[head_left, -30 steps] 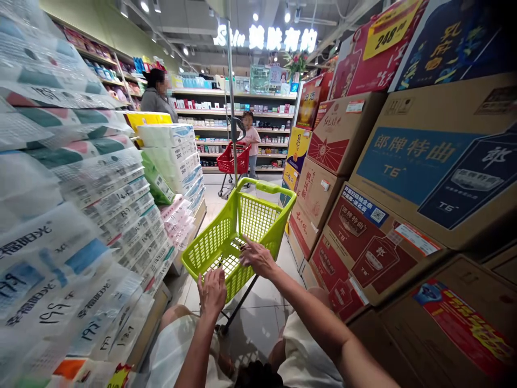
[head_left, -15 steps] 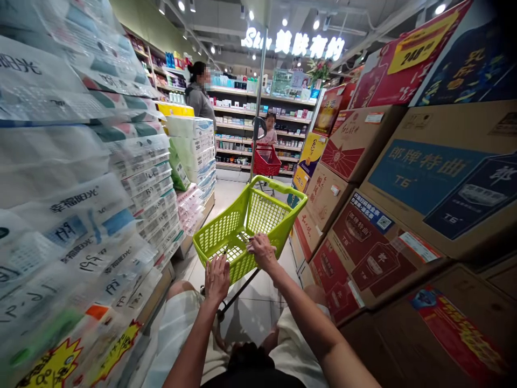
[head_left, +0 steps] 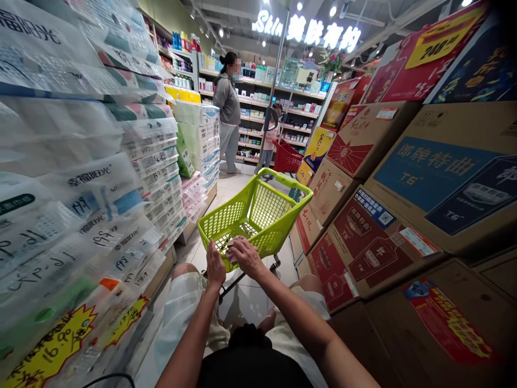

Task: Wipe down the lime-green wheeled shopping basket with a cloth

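Note:
A lime-green shopping cart point(head_left: 266, 237) with a latticed plastic basket stands in front of my knees. My left hand point(head_left: 216, 265) is at the near left corner of the basket, its fingers stretched out and held upright against the near end. Close beside it, my right hand point(head_left: 244, 255) reaches over the near rim with bent fingers. Something small and pale may be in those fingers, but I cannot make out what it is. Through the lattice, the bottom of the basket shows only in part.
Stacked tissue packs point(head_left: 157, 161) line the left side. Cardboard cartons point(head_left: 436, 161) rise close on the right. A thin metal pole point(head_left: 274, 81) stands ahead. Farther off are a person in grey point(head_left: 230, 108), another person in pink point(head_left: 271, 134), a red cart point(head_left: 287, 156) and stocked shelves point(head_left: 250, 102).
My right hand has moved left along the near rim, closer to my left hand. The person in grey now shows in full, and the red cart has shifted right of the pole.

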Demonstrator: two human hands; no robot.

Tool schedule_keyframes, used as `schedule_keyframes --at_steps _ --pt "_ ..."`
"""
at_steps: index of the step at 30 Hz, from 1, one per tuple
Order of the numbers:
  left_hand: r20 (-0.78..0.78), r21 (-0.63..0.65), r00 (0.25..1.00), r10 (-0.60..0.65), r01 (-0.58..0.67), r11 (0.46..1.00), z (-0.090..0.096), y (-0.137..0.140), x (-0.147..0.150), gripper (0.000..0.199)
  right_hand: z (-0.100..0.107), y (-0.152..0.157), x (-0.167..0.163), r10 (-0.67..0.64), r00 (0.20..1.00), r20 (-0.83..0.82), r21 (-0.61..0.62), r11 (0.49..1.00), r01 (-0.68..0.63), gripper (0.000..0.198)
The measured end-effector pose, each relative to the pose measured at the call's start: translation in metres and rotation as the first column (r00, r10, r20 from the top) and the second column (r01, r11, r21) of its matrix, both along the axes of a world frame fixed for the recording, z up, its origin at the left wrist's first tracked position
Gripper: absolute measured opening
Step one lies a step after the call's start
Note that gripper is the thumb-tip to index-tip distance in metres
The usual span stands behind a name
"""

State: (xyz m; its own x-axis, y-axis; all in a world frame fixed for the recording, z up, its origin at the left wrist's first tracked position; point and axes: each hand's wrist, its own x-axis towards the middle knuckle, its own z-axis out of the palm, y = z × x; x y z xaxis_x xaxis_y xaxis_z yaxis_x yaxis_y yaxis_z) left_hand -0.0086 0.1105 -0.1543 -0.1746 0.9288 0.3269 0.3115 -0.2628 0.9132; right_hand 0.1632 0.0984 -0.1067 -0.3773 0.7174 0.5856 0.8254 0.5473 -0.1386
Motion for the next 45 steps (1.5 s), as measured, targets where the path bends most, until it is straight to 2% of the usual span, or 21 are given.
schedule_keyframes --at_steps 2,5,6,10,11,13,15,17,18,20,22,23,25,27,30,31,35,38,40,44,45 --pt "0.045 -0.002 0.999 0.001 -0.001 1.000 0.002 -0.001 -0.002 0.083 -0.002 -0.001 -0.003 -0.043 0.998 -0.035 0.002 0.999 0.043 0.037" --pt "0.090 -0.006 0.996 0.001 0.000 1.000 0.003 -0.002 -0.003 0.084 -0.010 -0.003 -0.010 -0.215 0.965 -0.153 0.013 0.976 0.219 0.034" --pt "0.096 -0.005 0.995 0.000 0.001 1.000 0.004 -0.003 -0.002 0.084 -0.015 -0.004 -0.014 -0.201 0.968 -0.151 0.032 0.978 0.208 0.035" --pt "0.081 -0.002 0.997 -0.016 0.017 1.000 0.007 -0.004 -0.001 0.084 -0.036 -0.009 -0.019 0.058 0.998 -0.007 0.135 0.989 -0.057 0.040" --pt "0.075 -0.008 0.997 -0.025 0.026 1.000 0.008 -0.005 -0.001 0.084 -0.039 -0.008 -0.014 0.049 0.999 -0.021 0.150 0.988 -0.045 0.040" --pt "0.059 -0.021 0.997 -0.040 0.041 0.999 0.011 -0.005 -0.003 0.085 -0.044 -0.003 -0.003 -0.108 0.982 -0.158 0.159 0.978 0.134 0.040" --pt "0.029 -0.035 0.998 -0.053 0.054 0.998 0.014 -0.004 -0.003 0.086 -0.051 0.002 0.003 -0.309 0.889 -0.338 0.132 0.920 0.370 0.042" --pt "-0.010 -0.051 0.997 -0.082 0.082 0.995 0.017 -0.002 -0.001 0.087 -0.062 0.005 -0.004 -0.391 0.813 -0.432 0.122 0.868 0.482 0.044" --pt "-0.031 -0.056 0.994 -0.106 0.104 0.993 0.017 -0.001 0.001 0.088 -0.068 0.005 -0.009 -0.369 0.830 -0.418 0.137 0.878 0.459 0.044" --pt "-0.074 -0.052 0.984 -0.159 0.156 0.986 0.018 0.000 0.004 0.088 -0.082 0.004 -0.020 -0.260 0.909 -0.327 0.170 0.929 0.327 0.046" --pt "-0.123 -0.031 0.973 -0.197 0.195 0.980 0.019 0.000 0.006 0.085 -0.094 0.004 -0.024 -0.237 0.916 -0.322 0.155 0.942 0.298 0.047" --pt "-0.147 -0.020 0.967 -0.209 0.208 0.978 0.018 -0.001 0.007 0.083 -0.100 0.005 -0.024 -0.295 0.876 -0.381 0.126 0.922 0.365 0.046" --pt "-0.186 -0.004 0.959 -0.216 0.219 0.976 0.018 -0.002 0.010 0.080 -0.112 0.006 -0.023 -0.454 0.722 -0.522 0.015 0.842 0.540 0.047" --pt "-0.213 0.008 0.955 -0.204 0.211 0.978 0.017 -0.004 0.014 0.082 -0.123 0.007 -0.028 -0.538 0.618 -0.574 -0.102 0.796 0.597 0.054" --pt "-0.259 0.032 0.948 -0.185 0.200 0.979 0.015 -0.006 0.023 0.089 -0.138 0.006 -0.046 -0.559 0.601 -0.571 -0.207 0.807 0.554 0.060" --pt "-0.276 0.039 0.943 -0.187 0.205 0.978 0.015 -0.006 0.025 0.091 -0.140 0.006 -0.051 -0.581 0.579 -0.572 -0.249 0.796 0.552 0.058" --pt "-0.323 0.044 0.925 -0.201 0.227 0.973 0.015 -0.007 0.030 0.091 -0.126 0.013 -0.062 -0.680 0.380 -0.626 -0.407 0.702 0.584 0.053" --pt "-0.367 0.040 0.911 -0.190 0.219 0.975 0.018 -0.008 0.030 0.090 -0.106 0.019 -0.059 -0.618 0.359 -0.699 -0.347 0.733 0.586 0.058" --pt "-0.400 0.034 0.896 -0.194 0.226 0.974 0.019 -0.009 0.030 0.089 -0.101 0.021 -0.053 -0.583 0.341 -0.738 -0.321 0.747 0.583 0.058" --pt "-0.449 0.018 0.871 -0.199 0.232 0.973 0.023 -0.008 0.031 0.093 -0.104 0.026 -0.038 -0.626 0.143 -0.767 -0.472 0.701 0.535 0.048" --pt "-0.456 0.014 0.869 -0.191 0.222 0.975 0.025 -0.006 0.032 0.094 -0.104 0.029 -0.034 -0.634 0.122 -0.764 -0.491 0.693 0.528 0.048"
